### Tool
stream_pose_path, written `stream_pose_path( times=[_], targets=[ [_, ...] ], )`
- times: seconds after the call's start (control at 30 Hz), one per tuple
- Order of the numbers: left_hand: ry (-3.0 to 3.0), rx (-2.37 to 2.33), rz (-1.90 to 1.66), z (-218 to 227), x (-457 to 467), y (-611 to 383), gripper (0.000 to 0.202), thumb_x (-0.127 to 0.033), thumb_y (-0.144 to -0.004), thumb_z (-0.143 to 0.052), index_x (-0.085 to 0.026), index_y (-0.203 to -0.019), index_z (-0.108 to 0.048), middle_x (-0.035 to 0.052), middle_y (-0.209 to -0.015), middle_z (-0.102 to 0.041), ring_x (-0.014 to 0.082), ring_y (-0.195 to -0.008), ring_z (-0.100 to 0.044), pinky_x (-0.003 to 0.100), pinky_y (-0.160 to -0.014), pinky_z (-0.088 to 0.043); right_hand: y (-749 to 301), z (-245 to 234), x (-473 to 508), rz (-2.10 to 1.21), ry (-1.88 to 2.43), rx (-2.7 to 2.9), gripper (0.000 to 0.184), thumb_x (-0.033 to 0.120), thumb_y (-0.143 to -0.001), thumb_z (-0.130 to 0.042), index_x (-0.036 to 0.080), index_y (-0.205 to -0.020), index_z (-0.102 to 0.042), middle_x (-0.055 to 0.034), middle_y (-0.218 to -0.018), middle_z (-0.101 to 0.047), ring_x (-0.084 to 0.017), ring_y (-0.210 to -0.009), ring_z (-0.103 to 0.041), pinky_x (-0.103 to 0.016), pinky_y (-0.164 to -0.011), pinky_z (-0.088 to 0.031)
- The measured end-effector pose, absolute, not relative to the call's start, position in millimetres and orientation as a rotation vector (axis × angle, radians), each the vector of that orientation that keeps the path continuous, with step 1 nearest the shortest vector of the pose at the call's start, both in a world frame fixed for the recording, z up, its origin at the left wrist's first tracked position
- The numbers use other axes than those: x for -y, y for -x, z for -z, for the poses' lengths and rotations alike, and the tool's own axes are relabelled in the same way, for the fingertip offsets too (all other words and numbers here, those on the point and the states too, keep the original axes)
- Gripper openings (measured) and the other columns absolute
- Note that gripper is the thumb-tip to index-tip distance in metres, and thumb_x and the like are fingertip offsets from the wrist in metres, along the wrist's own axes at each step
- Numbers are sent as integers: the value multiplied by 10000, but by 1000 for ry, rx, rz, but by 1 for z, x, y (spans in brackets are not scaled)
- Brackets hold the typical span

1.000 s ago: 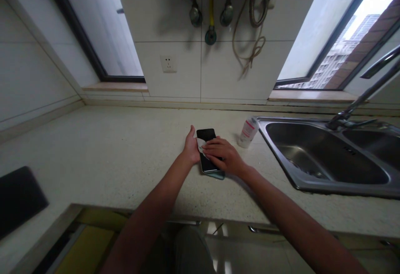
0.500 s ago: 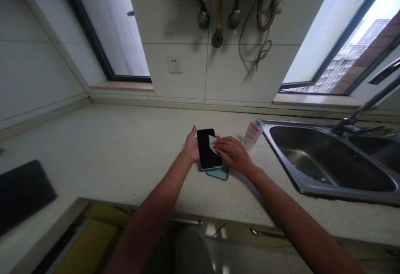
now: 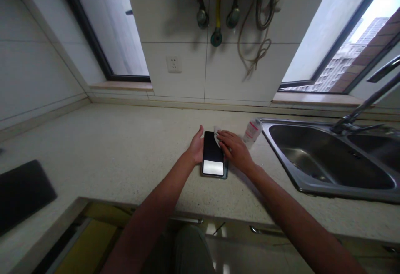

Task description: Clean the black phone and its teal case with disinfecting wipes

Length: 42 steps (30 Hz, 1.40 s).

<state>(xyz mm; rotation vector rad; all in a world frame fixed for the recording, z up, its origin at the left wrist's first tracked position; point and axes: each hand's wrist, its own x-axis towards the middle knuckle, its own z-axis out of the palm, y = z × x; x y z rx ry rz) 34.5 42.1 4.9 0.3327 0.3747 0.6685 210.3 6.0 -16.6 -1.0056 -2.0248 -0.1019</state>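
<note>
A black smartphone (image 3: 213,155) lies flat on the speckled countertop (image 3: 125,153), over a teal case whose edge shows along its right side. My left hand (image 3: 196,147) rests against the phone's left edge, fingers stretched along it. My right hand (image 3: 233,149) presses a small white wipe (image 3: 216,135) onto the phone's upper right corner, fingers closed over it.
A small white bottle with a pink label (image 3: 251,131) stands just right of my right hand. A steel double sink (image 3: 328,161) with a tap (image 3: 359,111) fills the right. A black slab (image 3: 21,193) lies at the left. The counter's front edge is near me.
My right hand moved the wipe from the phone's left side across to its upper right corner. The phone turned straighter and now covers more of the teal case.
</note>
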Motion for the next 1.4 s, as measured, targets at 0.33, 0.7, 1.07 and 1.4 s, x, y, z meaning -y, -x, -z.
stream_pose_path(
  times=[0.33, 0.7, 1.07, 1.4],
  targets=[
    [-404, -498, -833, -14, -42, -30, 810, -674, -944, -248, 11, -1209, -590, 230, -896, -721, 319, -815, -715, 428, -786, -536, -185, 12, 14, 59, 469, 2391, 274, 228, -937, -600, 268, -1184, -711, -39, -1206, -735, -244, -1254, -592, -518, -1118, -414],
    [-359, -459, -966, -11, -53, -19, 759, -651, -947, -296, -22, -1277, -566, 237, -991, -721, 336, -883, -714, 472, -836, -519, -215, -3, 2, 38, 769, 2253, 145, 248, -919, -624, 249, -942, -767, -57, -965, -782, -233, -934, -687, -438, -885, -528],
    [-342, -437, -1078, -8, -55, -20, 744, -661, -937, -322, -47, -1247, -607, 222, -992, -725, 335, -942, -707, 457, -834, -522, -210, 14, -1, -486, 1062, 1917, 224, 397, -858, -675, 200, -954, -723, -49, -836, -723, -166, -693, -657, -303, -655, -538],
    [-317, -383, -1149, -14, -48, -21, 735, -678, -932, -318, -76, -1207, -638, 194, -968, -729, 312, -917, -704, 486, -858, -526, -216, 7, 0, -1114, 1200, 1609, 291, 407, -669, -792, 192, -806, -651, 23, -634, -663, -141, -532, -633, -273, -525, -544]
  ],
)
